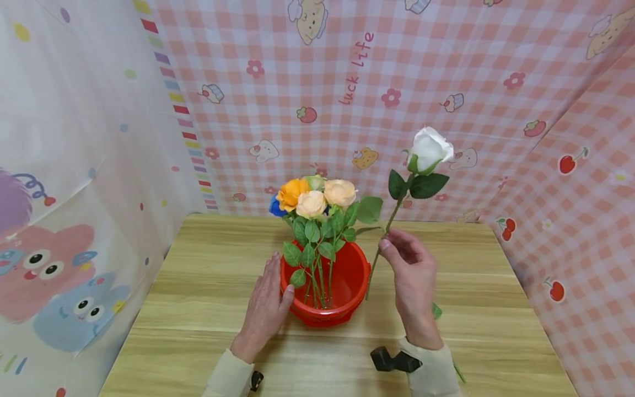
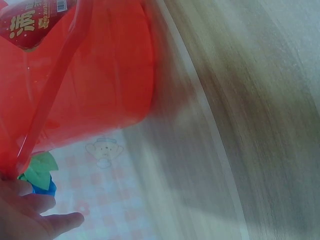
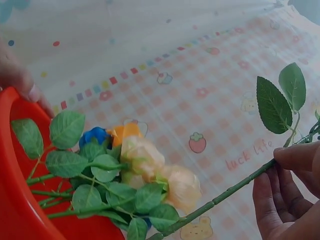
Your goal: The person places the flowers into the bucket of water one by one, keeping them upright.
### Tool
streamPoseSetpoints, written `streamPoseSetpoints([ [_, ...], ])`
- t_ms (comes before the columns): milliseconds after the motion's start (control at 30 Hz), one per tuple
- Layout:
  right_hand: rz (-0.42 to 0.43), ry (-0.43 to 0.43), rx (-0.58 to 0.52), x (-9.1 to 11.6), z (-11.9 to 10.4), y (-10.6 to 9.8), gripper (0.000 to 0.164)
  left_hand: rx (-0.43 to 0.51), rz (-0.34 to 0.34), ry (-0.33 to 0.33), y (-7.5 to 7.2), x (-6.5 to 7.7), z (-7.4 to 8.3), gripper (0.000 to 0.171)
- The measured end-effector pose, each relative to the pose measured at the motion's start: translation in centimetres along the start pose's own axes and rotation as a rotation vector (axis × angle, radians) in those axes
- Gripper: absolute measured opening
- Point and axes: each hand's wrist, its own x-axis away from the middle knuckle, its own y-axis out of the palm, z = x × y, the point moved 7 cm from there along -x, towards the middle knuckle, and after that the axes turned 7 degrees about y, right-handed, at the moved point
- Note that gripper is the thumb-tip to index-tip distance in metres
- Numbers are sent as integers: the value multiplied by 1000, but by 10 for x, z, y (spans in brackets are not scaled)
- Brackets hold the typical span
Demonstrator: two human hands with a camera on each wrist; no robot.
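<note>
A red bucket (image 1: 349, 275) stands on the wooden table with several artificial roses in it: an orange rose (image 1: 292, 194), peach roses (image 1: 340, 192), a pale green one and a blue rose (image 1: 276, 206). My left hand (image 1: 265, 303) rests against the bucket's left side, its fingers straight along the rim. To the right of the bucket my right hand (image 1: 414, 270) pinches the green stem of a white rose (image 1: 430, 150) between thumb and fingers. The bloom points up; the stem's lower end hangs just outside the rim. In the right wrist view the stem (image 3: 235, 187) runs toward the bucket.
Another green stem (image 1: 459, 372) with a leaf (image 1: 436, 311) lies on the table, partly hidden under my right forearm. A pink checked cloth (image 1: 238, 121) hangs behind the table (image 1: 198, 264), with more cloth at both sides. A label (image 2: 32, 20) shows on the bucket.
</note>
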Motion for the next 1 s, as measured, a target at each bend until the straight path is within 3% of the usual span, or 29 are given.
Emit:
streamPoseSetpoints([
  [200,-33,-27,-2,-1,0,12,29,-5,3,5,0,0,1,72],
  [567,-66,-46,148,-3,14,21,24,-7,27,32,-2,0,3,72],
  [1000,-114,-72,152,-7,24,35,22,-14,23,29,-2,1,3,72],
])
